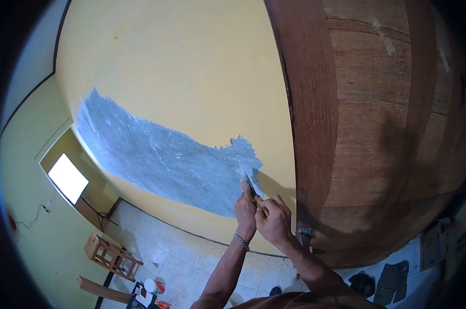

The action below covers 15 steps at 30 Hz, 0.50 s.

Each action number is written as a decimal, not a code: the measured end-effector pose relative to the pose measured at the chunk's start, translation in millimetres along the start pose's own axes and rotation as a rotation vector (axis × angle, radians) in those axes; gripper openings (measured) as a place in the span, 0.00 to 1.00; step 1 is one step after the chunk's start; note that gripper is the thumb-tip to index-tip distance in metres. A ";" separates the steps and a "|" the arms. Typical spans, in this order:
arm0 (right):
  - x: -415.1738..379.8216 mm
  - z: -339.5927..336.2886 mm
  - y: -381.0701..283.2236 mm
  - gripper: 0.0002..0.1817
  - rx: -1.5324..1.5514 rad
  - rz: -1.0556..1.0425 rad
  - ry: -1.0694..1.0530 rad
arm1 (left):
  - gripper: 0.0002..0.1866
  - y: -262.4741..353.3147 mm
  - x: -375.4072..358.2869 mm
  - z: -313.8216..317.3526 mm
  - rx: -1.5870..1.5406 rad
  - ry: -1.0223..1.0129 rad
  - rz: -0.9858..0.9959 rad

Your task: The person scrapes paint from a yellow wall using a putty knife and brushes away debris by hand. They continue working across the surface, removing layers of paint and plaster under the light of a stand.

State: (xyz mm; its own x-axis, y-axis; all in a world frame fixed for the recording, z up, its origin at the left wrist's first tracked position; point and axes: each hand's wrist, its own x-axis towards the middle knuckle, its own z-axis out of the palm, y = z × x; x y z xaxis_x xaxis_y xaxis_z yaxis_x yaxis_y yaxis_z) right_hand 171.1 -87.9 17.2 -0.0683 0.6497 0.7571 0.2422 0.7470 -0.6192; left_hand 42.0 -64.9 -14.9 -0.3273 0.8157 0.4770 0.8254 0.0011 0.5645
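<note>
The yellow wall (191, 67) carries a broad bare grey-blue patch (155, 149) with ragged, flaked edges. Against the lower right end of this patch rests the dark blade of a scraper (250, 185). My left hand (246, 211) grips the scraper close to its blade, one finger stretched up along it. Just to the right, my right hand (275, 220) is closed around the handle end. Both hands hide most of the tool. A chain bracelet (241, 242) circles my left wrist.
A brown wooden door (367, 123) stands right of the wall. On the left are a bright light panel (69, 177) on a stand and a wooden stool (109, 255). A tray (140, 297) of items sits below, and dark cloth (391, 283) lies at lower right.
</note>
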 end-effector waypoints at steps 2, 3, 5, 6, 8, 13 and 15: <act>-1.2 -7.2 -0.9 0.06 -0.042 -0.031 -0.006 | 0.42 2.5 -5.4 11.0 0.000 0.028 0.012; 5.9 -11.5 -4.3 0.06 -0.074 -0.066 0.004 | 0.42 12.4 -0.8 7.1 0.011 0.062 0.038; 27.1 -30.8 -27.4 0.05 -0.075 -0.112 0.008 | 0.41 48.4 8.7 -20.0 -0.001 0.106 0.066; 36.2 -38.7 -36.4 0.06 -0.056 -0.138 0.015 | 0.40 63.0 13.6 -31.2 0.015 0.122 0.100; 53.7 -51.7 -55.7 0.07 -0.042 -0.156 0.039 | 0.37 82.5 21.5 -45.6 0.094 0.138 0.143; 99.6 -6.7 -40.9 0.06 -0.189 -0.201 0.071 | 0.33 73.1 76.9 -45.8 0.127 0.122 0.135; 102.1 -1.1 -38.2 0.02 -0.178 -0.161 0.086 | 0.33 67.2 91.6 -52.8 0.153 0.010 0.009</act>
State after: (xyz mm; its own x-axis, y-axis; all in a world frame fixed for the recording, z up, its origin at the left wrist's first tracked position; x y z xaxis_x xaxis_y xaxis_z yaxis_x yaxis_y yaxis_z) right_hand 156.0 -50.2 118.4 -0.0394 0.5044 0.8626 0.4016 0.7985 -0.4485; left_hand 43.2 -20.6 102.3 -0.3239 0.8103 0.4884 0.8884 0.0830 0.4515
